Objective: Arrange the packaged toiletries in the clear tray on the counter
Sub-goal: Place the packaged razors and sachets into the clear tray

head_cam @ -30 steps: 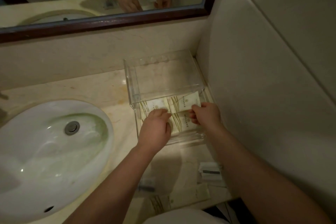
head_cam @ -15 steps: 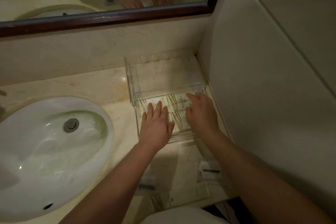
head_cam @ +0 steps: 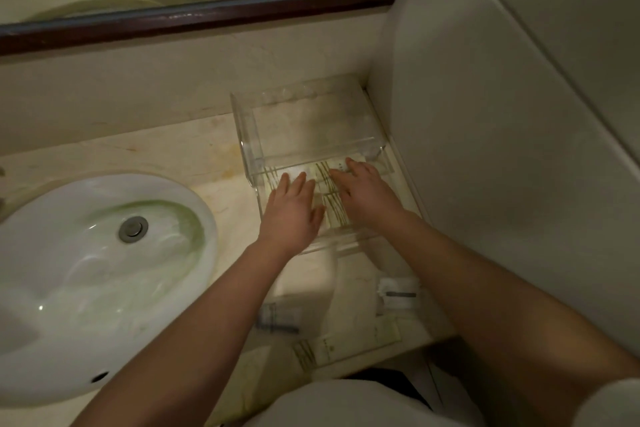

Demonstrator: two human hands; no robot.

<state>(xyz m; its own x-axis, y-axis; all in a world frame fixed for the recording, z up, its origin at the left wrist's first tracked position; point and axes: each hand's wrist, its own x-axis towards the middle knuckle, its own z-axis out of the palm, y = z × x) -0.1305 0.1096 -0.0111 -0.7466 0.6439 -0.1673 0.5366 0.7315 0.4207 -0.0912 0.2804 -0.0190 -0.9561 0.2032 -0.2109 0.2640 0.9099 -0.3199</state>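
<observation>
A clear two-level tray (head_cam: 249, 135) stands in the counter's far right corner. Cream packets with green line prints (head_cam: 327, 177) lie flat in its lower front level. My left hand (head_cam: 292, 215) rests palm down on the left packets, fingers spread. Beside it my right hand (head_cam: 365, 192) lies flat over the right packets, fingertips at the step of the upper level. Neither hand grips anything. On the counter near me lie another cream packet (head_cam: 349, 345), a clear sachet (head_cam: 277, 321) and a white packet (head_cam: 398, 293).
A white basin (head_cam: 86, 274) fills the left of the marble counter (head_cam: 194, 152). A dark-framed mirror (head_cam: 194, 15) runs along the back wall. A plain wall (head_cam: 502, 149) closes the right side, tight against the tray.
Both hands went from pinching packets with curled fingers to lying flat on them, sliding slightly further into the tray. The packets now lie pressed flat in the front level.
</observation>
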